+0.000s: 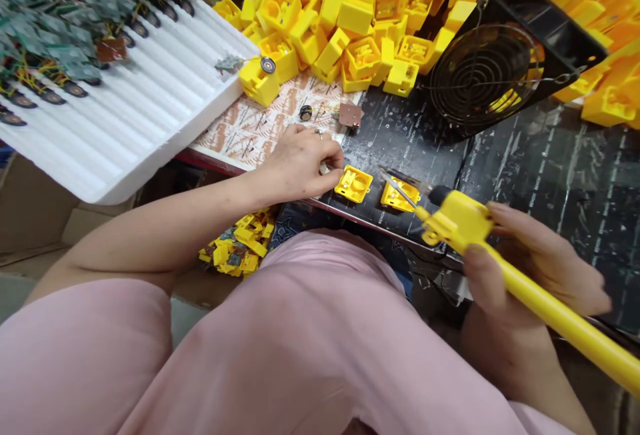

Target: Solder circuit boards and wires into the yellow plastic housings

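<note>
One yellow tool (466,220), probably light and of stiff plastic, best held by its barrel, is clasped in the right hand (545,268) over the counter's (530,175) near edge; the left hand's (303,165) grip, beside a yellow case (354,184), is too hidden to tell.

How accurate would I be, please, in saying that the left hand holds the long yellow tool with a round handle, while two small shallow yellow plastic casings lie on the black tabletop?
One detail is wrong: the head view shows the right hand, not the left hand, holding the long yellow tool. Two shallow casings do lie on the black tabletop.
</note>
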`<state>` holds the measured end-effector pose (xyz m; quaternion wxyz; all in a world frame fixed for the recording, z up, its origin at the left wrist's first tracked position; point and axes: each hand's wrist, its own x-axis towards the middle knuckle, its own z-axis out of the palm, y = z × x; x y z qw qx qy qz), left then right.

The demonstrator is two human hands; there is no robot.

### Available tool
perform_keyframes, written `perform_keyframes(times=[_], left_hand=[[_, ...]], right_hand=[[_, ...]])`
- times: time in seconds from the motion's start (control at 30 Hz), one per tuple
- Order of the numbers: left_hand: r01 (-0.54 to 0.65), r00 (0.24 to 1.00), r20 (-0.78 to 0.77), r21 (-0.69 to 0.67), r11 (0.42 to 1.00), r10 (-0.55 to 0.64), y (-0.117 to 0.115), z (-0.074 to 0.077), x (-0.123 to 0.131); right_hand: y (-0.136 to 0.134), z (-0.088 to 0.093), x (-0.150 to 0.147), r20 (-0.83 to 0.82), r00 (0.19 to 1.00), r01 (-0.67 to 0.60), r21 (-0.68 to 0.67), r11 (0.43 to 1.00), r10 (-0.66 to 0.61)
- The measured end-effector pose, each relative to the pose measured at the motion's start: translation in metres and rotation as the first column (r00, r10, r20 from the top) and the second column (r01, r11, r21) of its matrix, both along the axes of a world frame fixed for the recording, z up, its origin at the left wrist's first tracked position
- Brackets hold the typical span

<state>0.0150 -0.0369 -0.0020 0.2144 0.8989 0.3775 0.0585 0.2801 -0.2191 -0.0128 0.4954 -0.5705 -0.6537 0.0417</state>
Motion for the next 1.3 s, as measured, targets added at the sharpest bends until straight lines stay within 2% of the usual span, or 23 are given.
perform_keyframes(times=[0.07, 0.2, 0.33, 0.4, 0.5, 0.57, 0.7, 0.77, 0.87, 0.97, 1.07, 1.3], left_hand=[[-0.002, 1.0, -0.012, 0.016, 1.0, 0.002, 0.001, -0.002, 0.005], [0.032, 0.997, -0.066, 0.057, 0.998, -0.028, 0.001, -0.004, 0.012], [0.041, 0.992, -0.12, 0.058, 0.997, -0.034, 0.001, -0.001, 0.014], [0.043, 0.99, -0.136, 0.059, 0.997, -0.035, 0.001, 0.0, 0.015], [0.051, 0.987, -0.155, 0.079, 0.996, -0.038, 0.001, 0.0, 0.017], [0.054, 0.985, -0.169, 0.102, 0.993, -0.037, 0.001, 0.001, 0.018], [0.072, 0.98, -0.192, 0.112, 0.991, -0.05, 0.001, 0.002, 0.019], [0.077, 0.978, -0.2, 0.115, 0.99, -0.053, 0.001, 0.002, 0.019], [0.078, 0.974, -0.223, 0.128, 0.989, -0.048, 0.002, 0.003, 0.02], [0.084, 0.966, -0.254, 0.122, 0.989, -0.051, 0.002, 0.003, 0.021], [0.101, 0.962, -0.264, 0.141, 0.985, -0.061, -0.001, 0.005, 0.019], [0.068, 0.981, -0.192, 0.293, 0.954, -0.011, -0.013, 0.018, -0.003]], right_hand=[[0.008, -0.004, -0.016, -0.039, 0.999, 0.005, 0.065, 0.998, -0.003], [0.015, -0.008, -0.032, 0.024, 0.998, -0.066, 0.0, 0.998, 0.066], [0.019, -0.007, -0.03, 0.169, 0.977, -0.139, 0.054, 0.989, 0.128], [0.021, -0.006, -0.03, 0.212, 0.972, -0.119, 0.054, 0.991, 0.105], [0.025, 0.0, -0.033, 0.285, 0.953, -0.105, 0.008, 0.994, 0.099], [0.027, 0.005, -0.032, 0.327, 0.934, -0.149, -0.005, 0.989, 0.142], [0.024, 0.013, -0.021, 0.325, 0.924, -0.197, -0.05, 0.979, 0.202], [0.02, 0.012, -0.015, 0.285, 0.945, -0.147, -0.063, 0.987, 0.159], [0.016, 0.005, -0.013, 0.22, 0.969, -0.116, -0.002, 0.993, 0.113], [0.016, 0.0, -0.014, 0.177, 0.974, -0.146, -0.004, 0.989, 0.144], [0.017, -0.001, -0.016, 0.135, 0.984, -0.121, 0.005, 0.993, 0.119], [0.013, -0.012, -0.016, 0.12, 0.989, 0.088, 0.03, 0.996, -0.091]])
